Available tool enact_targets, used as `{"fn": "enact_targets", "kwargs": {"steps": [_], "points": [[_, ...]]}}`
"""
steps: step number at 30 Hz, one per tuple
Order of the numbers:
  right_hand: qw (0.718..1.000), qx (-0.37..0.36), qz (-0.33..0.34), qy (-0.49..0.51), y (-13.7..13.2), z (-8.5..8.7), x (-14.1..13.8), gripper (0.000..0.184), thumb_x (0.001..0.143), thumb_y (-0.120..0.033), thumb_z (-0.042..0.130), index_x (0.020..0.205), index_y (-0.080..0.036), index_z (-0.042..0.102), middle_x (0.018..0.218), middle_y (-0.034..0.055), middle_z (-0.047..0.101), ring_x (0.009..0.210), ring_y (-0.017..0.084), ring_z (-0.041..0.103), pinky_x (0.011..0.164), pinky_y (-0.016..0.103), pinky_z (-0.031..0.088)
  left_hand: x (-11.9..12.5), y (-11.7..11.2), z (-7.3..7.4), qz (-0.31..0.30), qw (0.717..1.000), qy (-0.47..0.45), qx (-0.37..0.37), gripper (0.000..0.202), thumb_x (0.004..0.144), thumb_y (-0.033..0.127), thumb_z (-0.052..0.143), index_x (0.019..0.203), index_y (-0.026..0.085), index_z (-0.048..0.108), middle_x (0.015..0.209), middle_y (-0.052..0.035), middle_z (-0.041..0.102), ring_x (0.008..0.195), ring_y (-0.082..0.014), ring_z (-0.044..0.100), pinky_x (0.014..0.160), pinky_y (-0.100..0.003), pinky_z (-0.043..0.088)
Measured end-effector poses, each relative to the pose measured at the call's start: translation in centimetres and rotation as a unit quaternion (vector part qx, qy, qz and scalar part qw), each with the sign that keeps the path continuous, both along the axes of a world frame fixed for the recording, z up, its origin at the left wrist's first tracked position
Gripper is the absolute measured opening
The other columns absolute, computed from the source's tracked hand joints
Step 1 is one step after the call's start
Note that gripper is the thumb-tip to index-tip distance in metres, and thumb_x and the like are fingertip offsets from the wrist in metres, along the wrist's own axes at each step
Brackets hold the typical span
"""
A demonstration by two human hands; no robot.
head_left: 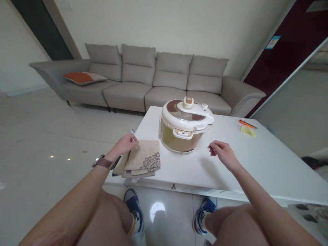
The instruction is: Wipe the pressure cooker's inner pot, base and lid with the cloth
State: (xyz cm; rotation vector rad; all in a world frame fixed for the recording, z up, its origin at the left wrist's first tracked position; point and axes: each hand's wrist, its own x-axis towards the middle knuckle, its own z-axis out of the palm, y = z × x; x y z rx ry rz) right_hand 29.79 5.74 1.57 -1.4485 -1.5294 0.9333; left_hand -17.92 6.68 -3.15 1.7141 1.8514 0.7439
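A cream and gold pressure cooker (pixel 185 128) with its lid on stands near the middle of a white low table (pixel 256 164). A stack of folded beige cloths (pixel 143 159) with a dark pattern lies at the table's near left corner. My left hand (pixel 124 145), with a watch on the wrist, rests on the far left edge of the top cloth, fingers closed on it. My right hand (pixel 224 152) hovers just above the table right of the cooker, fingers loosely curled, holding nothing.
A grey sofa (pixel 153 82) with an orange cushion (pixel 82 78) stands behind the table. An orange tool (pixel 247 124) and a yellow cloth (pixel 248 131) lie at the table's far right. My knees and blue shoes (pixel 133 205) are under the near edge.
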Motion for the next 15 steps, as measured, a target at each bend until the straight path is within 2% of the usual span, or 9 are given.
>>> {"fn": "enact_targets", "kwargs": {"steps": [4, 7, 9, 11, 13, 15], "points": [[1.000, 0.022, -0.019, -0.004, 0.4, -0.4, -0.3, 0.035, 0.076, -0.053, 0.070, 0.070, -0.018, 0.071, 0.064, 0.0039, 0.066, 0.057, 0.016, 0.060, 0.057, 0.030, 0.050, 3.6, 1.5, 0.0, -0.005, 0.996, -0.028, 0.087, 0.019, 0.074, 0.039, 0.068, 0.073, 0.020, 0.063, 0.079, -0.0053, 0.071, 0.077, -0.0232, 0.065, 0.072, -0.033, 0.050], [0.998, 0.048, -0.034, -0.017, 0.8, -0.5, -0.7, 0.030, 0.078, -0.048, 0.068, 0.073, -0.019, 0.071, 0.065, 0.0034, 0.066, 0.058, 0.016, 0.060, 0.059, 0.031, 0.050, 6.4, 3.0, -0.2, -0.009, 0.988, -0.102, 0.116, 0.022, 0.081, 0.037, 0.067, 0.093, 0.019, 0.066, 0.102, -0.0089, 0.075, 0.089, -0.0240, 0.069, 0.081, -0.036, 0.054], [0.998, 0.054, -0.031, -0.025, 1.0, -0.7, -1.1, 0.029, 0.079, -0.047, 0.067, 0.073, -0.019, 0.070, 0.065, 0.0034, 0.066, 0.058, 0.017, 0.060, 0.060, 0.032, 0.050, 8.0, 4.1, -0.6, -0.020, 0.981, -0.164, 0.098, 0.032, 0.084, 0.031, 0.065, 0.113, 0.018, 0.065, 0.122, -0.0131, 0.073, 0.102, -0.0258, 0.071, 0.088, -0.038, 0.055], [0.998, 0.054, -0.023, -0.034, 1.1, -0.8, -1.4, 0.028, 0.079, -0.046, 0.065, 0.074, -0.019, 0.070, 0.066, 0.0035, 0.066, 0.059, 0.017, 0.060, 0.060, 0.032, 0.049, 9.2, 5.4, -0.9, -0.032, 0.974, -0.209, 0.082, 0.047, 0.083, 0.024, 0.066, 0.129, 0.016, 0.061, 0.141, -0.0181, 0.065, 0.113, -0.0282, 0.070, 0.098, -0.042, 0.054], [0.997, 0.055, -0.017, -0.042, 1.2, -1.0, -1.6, 0.028, 0.079, -0.046, 0.064, 0.074, -0.020, 0.070, 0.067, 0.0036, 0.067, 0.060, 0.018, 0.061, 0.061, 0.033, 0.049, 10.0, 6.9, -1.3, -0.030, 0.968, -0.239, 0.070, 0.064, 0.079, 0.019, 0.068, 0.141, 0.015, 0.054, 0.152, -0.0225, 0.056, 0.125, -0.0322, 0.065, 0.106, -0.046, 0.051], [0.998, 0.050, -0.013, -0.042, 1.2, -1.2, -1.8, 0.027, 0.079, -0.046, 0.064, 0.074, -0.020, 0.069, 0.067, 0.0035, 0.067, 0.060, 0.018, 0.061, 0.062, 0.033, 0.050, 10.2, 8.4, -1.6, -0.027, 0.962, -0.261, 0.078, 0.079, 0.072, 0.014, 0.072, 0.148, 0.016, 0.049, 0.159, -0.0233, 0.047, 0.135, -0.0360, 0.058, 0.110, -0.050, 0.049]]}}
